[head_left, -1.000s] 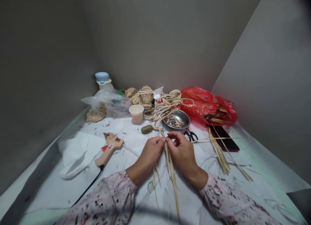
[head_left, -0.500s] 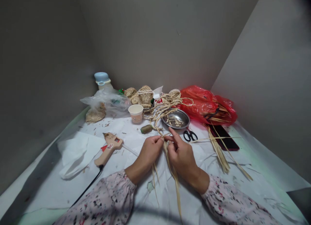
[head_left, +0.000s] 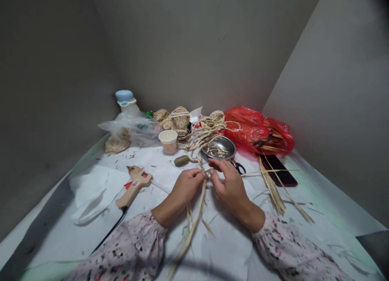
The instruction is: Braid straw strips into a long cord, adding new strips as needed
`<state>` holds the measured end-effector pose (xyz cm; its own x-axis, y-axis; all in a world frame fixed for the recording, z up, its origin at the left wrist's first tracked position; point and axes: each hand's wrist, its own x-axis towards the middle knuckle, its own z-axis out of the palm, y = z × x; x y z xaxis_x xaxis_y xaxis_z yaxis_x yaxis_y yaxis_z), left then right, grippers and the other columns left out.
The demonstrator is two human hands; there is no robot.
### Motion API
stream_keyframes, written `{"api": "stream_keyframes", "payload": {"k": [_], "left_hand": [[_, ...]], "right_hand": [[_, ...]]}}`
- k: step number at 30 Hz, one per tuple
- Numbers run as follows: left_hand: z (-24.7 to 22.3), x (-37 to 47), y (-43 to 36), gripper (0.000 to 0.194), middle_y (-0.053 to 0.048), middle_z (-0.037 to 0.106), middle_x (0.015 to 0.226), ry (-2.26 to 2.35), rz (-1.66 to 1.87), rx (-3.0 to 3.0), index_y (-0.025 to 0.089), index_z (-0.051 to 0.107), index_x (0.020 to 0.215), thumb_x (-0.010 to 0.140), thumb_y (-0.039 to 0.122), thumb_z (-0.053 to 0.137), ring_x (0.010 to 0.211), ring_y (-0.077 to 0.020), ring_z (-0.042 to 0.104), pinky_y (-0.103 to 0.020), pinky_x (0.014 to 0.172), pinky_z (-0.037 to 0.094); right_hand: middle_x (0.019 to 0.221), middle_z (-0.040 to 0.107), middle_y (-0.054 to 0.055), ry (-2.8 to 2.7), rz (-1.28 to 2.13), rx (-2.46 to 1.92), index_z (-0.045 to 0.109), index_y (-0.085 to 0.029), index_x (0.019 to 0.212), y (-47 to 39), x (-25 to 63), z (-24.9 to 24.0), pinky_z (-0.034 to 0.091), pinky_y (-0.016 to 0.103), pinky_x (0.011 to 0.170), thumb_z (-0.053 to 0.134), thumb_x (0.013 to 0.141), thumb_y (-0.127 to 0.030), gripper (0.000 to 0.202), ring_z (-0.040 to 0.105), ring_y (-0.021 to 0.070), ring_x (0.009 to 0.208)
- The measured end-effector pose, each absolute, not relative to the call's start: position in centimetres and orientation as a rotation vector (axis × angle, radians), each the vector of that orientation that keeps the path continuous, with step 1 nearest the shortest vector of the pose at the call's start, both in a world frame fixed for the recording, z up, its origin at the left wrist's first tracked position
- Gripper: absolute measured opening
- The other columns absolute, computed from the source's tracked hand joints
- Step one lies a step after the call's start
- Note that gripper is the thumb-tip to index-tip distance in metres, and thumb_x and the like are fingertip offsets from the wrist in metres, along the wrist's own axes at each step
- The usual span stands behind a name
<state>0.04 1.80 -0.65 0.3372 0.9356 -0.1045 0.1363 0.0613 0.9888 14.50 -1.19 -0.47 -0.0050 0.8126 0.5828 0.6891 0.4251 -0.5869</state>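
Note:
A braided straw cord (head_left: 200,140) runs from a loose heap at the back down to my fingers, its unbraided straw strands (head_left: 194,228) hanging toward me over the white sheet. My left hand (head_left: 189,184) pinches the end of the braid between thumb and fingers. Close beside it, my right hand (head_left: 229,188) has its thumb and fingertips closed at the same spot, on a straw strand. The fingers partly hide the crossing of the strands. Just beyond my right hand are black-handled scissors (head_left: 240,167), partly covered, and a steel bowl (head_left: 233,151) with straw scraps.
A glue gun (head_left: 133,188) with a black cord lies left, near crumpled white paper (head_left: 91,196). Behind stand a paper cup (head_left: 168,142), a thread spool (head_left: 181,161) and a bottle (head_left: 125,98). At right are a red plastic bag (head_left: 249,129), straw bundle (head_left: 272,188) and phone (head_left: 281,171).
The long hanging strand has swung from the right side to the left, below my left hand. My right index finger has come down from pointing up, and that hand now covers part of the scissors.

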Motion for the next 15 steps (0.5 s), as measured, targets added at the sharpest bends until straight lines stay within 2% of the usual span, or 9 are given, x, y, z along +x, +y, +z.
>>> {"api": "stream_keyframes", "payload": {"k": [3,8,11,15], "left_hand": [[-0.3,0.0,1.7,0.024,0.007,0.034,0.05,1.065,0.779,1.417,0.015,0.057,0.066,0.077,0.036,0.052,0.048,-0.0088,0.027,-0.022,0.048,0.019],[-0.2,-0.2,2.1,0.026,0.004,0.044,0.058,1.029,0.734,1.494,0.014,0.062,0.07,0.077,0.036,0.051,0.054,-0.0099,0.032,-0.022,0.052,0.025],[-0.3,-0.4,2.4,0.025,0.002,0.048,0.062,0.968,0.713,1.523,0.014,0.061,0.069,0.076,0.035,0.051,0.059,-0.0111,0.037,-0.023,0.056,0.029],[-0.3,-0.6,2.5,0.024,0.004,0.045,0.06,0.966,0.676,1.547,0.014,0.059,0.068,0.074,0.036,0.051,0.058,-0.011,0.036,-0.023,0.057,0.029]], "right_hand": [[0.11,0.065,0.01,-1.827,0.206,-1.26,0.061,-0.016,0.113,-0.5,15.3,-0.4,0.042,0.038,0.095,0.046,0.088,-0.016,0.029,0.056,0.0226,0.105],[0.091,0.067,0.007,-1.982,0.543,-1.251,0.065,-0.017,0.097,-0.1,15.8,-0.6,0.045,0.032,0.08,0.041,0.092,-0.017,0.025,0.059,0.0191,0.087],[0.085,0.064,0.005,-1.982,0.568,-1.264,0.064,-0.016,0.092,-0.1,15.9,-0.5,0.043,0.029,0.075,0.043,0.091,-0.016,0.021,0.058,0.0173,0.082],[0.081,0.061,0.004,-2.011,0.518,-1.275,0.062,-0.016,0.088,-0.1,16.0,-0.5,0.04,0.027,0.071,0.045,0.089,-0.014,0.017,0.056,0.0163,0.077]]}}
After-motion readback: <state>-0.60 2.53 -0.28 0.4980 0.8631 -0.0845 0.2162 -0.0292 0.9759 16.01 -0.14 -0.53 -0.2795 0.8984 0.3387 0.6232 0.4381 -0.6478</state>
